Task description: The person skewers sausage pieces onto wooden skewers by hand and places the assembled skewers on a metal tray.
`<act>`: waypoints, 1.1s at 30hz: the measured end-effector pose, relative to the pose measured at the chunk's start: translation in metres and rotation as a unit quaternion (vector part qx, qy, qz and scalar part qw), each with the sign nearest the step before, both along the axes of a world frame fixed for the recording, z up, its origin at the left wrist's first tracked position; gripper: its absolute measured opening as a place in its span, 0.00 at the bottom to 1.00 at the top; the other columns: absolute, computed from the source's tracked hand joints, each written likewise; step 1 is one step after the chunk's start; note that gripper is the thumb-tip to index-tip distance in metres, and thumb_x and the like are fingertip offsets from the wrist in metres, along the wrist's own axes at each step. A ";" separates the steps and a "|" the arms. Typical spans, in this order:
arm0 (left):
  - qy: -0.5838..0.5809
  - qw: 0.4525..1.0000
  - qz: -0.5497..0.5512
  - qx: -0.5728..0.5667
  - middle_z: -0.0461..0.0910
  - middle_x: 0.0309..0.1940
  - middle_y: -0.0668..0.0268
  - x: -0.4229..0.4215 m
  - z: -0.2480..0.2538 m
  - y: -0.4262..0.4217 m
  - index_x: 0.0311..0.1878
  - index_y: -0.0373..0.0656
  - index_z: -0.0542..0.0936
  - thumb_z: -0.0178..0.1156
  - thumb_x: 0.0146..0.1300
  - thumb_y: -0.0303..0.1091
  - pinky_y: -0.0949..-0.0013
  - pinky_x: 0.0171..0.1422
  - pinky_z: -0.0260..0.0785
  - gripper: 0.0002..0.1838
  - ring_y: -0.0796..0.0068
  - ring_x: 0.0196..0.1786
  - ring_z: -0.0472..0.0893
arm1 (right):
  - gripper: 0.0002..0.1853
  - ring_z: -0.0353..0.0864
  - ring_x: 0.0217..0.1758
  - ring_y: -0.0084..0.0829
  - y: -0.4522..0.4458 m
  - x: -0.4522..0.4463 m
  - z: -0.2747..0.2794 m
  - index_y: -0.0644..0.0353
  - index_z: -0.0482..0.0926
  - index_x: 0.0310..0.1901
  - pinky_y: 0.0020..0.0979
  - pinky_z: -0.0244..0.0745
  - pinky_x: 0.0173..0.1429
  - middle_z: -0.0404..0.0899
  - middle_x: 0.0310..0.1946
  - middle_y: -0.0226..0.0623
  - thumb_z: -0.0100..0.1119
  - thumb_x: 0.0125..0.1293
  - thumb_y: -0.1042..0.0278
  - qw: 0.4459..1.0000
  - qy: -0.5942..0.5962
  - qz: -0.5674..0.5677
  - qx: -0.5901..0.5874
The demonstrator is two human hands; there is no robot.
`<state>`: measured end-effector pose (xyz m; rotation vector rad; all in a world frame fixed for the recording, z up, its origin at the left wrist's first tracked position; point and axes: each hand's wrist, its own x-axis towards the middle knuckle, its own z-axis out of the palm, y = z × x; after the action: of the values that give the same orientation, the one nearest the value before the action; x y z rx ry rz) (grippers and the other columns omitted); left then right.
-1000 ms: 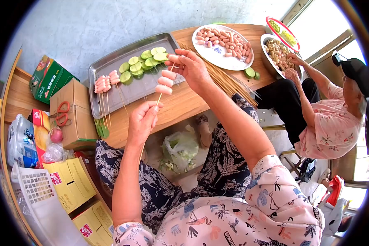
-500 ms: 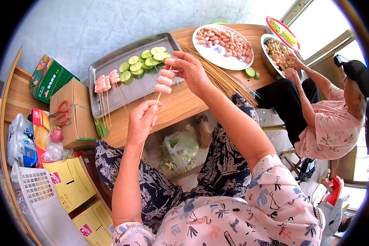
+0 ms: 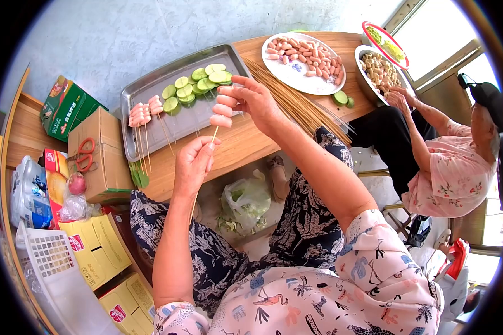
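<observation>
My left hand (image 3: 193, 167) is closed around a thin wooden skewer (image 3: 194, 205), whose lower end runs down along my forearm. Several small pink sausages (image 3: 222, 110) are threaded on the skewer's upper end. The fingers of my right hand (image 3: 254, 100) are closed on the sausages near the top. Behind them, a metal tray (image 3: 145, 84) holds skewered cucumber slices (image 3: 200, 73) and sausage skewers (image 3: 140, 115) at its left. A white plate (image 3: 289, 78) of loose sausages (image 3: 307, 51) stands to the right, beside a bundle of bare skewers (image 3: 288, 100).
A co-worker (image 3: 450, 162) sits at the right, both hands at a bowl (image 3: 365, 84) of brown pieces. Cucumber pieces (image 3: 341, 99) lie near the plate. At the left are a carton (image 3: 103, 162) with red scissors (image 3: 85, 154) and a white basket (image 3: 56, 285). A plastic bag (image 3: 246, 201) is below.
My right hand has moved slightly down and its fingers have closed in on the sausages, the top one now lower on the skewer. The co-worker's hands have shifted toward the bowl's lower edge.
</observation>
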<state>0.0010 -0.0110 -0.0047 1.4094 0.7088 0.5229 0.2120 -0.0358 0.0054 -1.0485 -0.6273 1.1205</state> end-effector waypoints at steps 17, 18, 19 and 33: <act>-0.025 0.998 0.063 0.010 0.66 0.17 0.77 0.007 -0.002 0.001 0.47 0.40 0.79 0.51 0.72 0.36 0.84 0.22 0.51 0.11 0.90 0.19 0.61 | 0.22 0.81 0.49 0.34 -0.001 -0.032 -0.008 0.62 0.71 0.56 0.35 0.77 0.51 0.79 0.46 0.39 0.61 0.65 0.61 0.972 0.183 0.144 -0.020; -0.023 0.998 0.062 0.008 0.66 0.17 0.77 0.007 -0.003 0.001 0.47 0.40 0.79 0.51 0.72 0.36 0.84 0.22 0.51 0.11 0.90 0.19 0.62 | 0.21 0.81 0.49 0.34 0.000 -0.035 -0.010 0.62 0.72 0.54 0.35 0.77 0.51 0.80 0.46 0.39 0.62 0.64 0.62 0.975 0.177 0.132 -0.032; -0.022 0.998 0.062 0.005 0.66 0.17 0.77 0.007 -0.003 0.001 0.48 0.40 0.79 0.51 0.72 0.36 0.84 0.22 0.52 0.12 0.90 0.19 0.62 | 0.20 0.81 0.49 0.34 0.002 -0.038 -0.011 0.63 0.72 0.52 0.35 0.77 0.51 0.80 0.45 0.40 0.63 0.63 0.63 0.977 0.172 0.120 -0.044; -0.020 0.997 0.068 0.009 0.66 0.18 0.77 0.007 -0.002 0.000 0.48 0.40 0.78 0.51 0.72 0.36 0.84 0.22 0.52 0.11 0.90 0.20 0.62 | 0.16 0.82 0.48 0.34 0.005 -0.039 -0.014 0.62 0.73 0.50 0.35 0.76 0.53 0.80 0.44 0.40 0.62 0.63 0.66 0.975 0.174 0.130 -0.037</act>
<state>0.0079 -0.0107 -0.0072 1.3706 0.7733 0.6628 0.1730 -0.0309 -0.0084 -0.8189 -0.4504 1.5259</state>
